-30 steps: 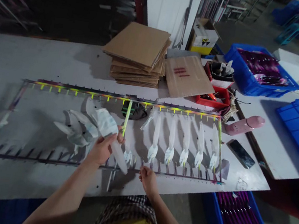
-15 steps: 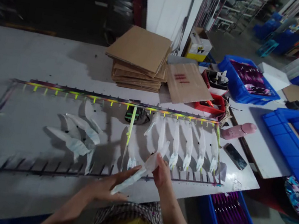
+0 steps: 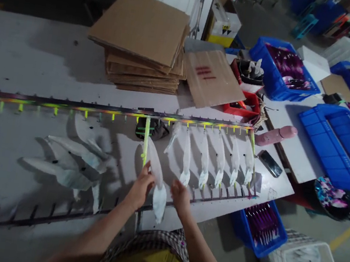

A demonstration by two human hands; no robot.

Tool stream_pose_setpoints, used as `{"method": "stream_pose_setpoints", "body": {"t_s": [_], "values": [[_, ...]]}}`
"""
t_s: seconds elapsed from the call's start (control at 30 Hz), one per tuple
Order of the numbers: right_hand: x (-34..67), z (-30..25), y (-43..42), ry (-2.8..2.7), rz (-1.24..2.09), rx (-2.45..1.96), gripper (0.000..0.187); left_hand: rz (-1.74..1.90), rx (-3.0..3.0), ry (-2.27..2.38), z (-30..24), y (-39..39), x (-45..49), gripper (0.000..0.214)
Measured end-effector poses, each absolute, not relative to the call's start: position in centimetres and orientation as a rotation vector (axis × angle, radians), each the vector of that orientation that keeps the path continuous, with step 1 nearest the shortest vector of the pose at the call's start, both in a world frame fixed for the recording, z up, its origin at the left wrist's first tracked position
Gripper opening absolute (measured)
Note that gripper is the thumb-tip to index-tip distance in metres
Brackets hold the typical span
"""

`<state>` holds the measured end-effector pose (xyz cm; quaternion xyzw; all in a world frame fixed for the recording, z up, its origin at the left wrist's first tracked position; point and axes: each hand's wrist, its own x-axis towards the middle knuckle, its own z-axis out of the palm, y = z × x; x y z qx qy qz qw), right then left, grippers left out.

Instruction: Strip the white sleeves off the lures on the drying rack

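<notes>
A long paint-stained metal rack [image 3: 65, 103] lies on the grey table [image 3: 24, 47]. Several white fish-shaped lure bodies [image 3: 204, 165] hang in a row across its right part. My left hand [image 3: 141, 186] is closed on another white lure body [image 3: 157, 181], held upright beside a yellow-green crossbar [image 3: 145, 140]. My right hand [image 3: 180, 197] rests at the rack's near rail, just right of that lure, fingers curled. A loose pile of white lure bodies [image 3: 69, 162] lies on the table to the left.
A stack of cardboard sheets [image 3: 142, 45] stands behind the rack. A pink bottle [image 3: 275, 135] and a phone [image 3: 269, 163] lie at the right. Blue crates [image 3: 282, 70] and a red tray [image 3: 246, 107] sit beyond. Below the table edge is a blue crate of purple lures [image 3: 260, 225].
My left hand picked a white lure off the pile and brought it right. Both hands then carried it up into the rack beside the yellow-green bar. The camera shifted right.
</notes>
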<state>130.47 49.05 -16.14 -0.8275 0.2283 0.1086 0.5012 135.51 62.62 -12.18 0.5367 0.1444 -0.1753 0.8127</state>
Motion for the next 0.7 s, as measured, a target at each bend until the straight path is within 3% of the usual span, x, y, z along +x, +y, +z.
{"method": "stream_pose_setpoints", "body": {"t_s": [0.1, 0.4, 0.7], "values": [[129.6, -18.4, 50.1, 0.488, 0.541, -2.311, 0.014, -0.353, 1.108, 0.3, -11.9, 63.9, 138.3, 0.029], [128.0, -18.6, 51.0, 0.441, 0.448, -2.547, 0.02, -0.054, 1.18, 0.367, -14.2, 62.1, 140.9, 0.058], [127.8, -18.5, 51.2, 0.382, 0.519, -2.632, 0.025, -0.331, 0.833, 0.425, -15.8, 61.7, 136.5, 0.053]]}}
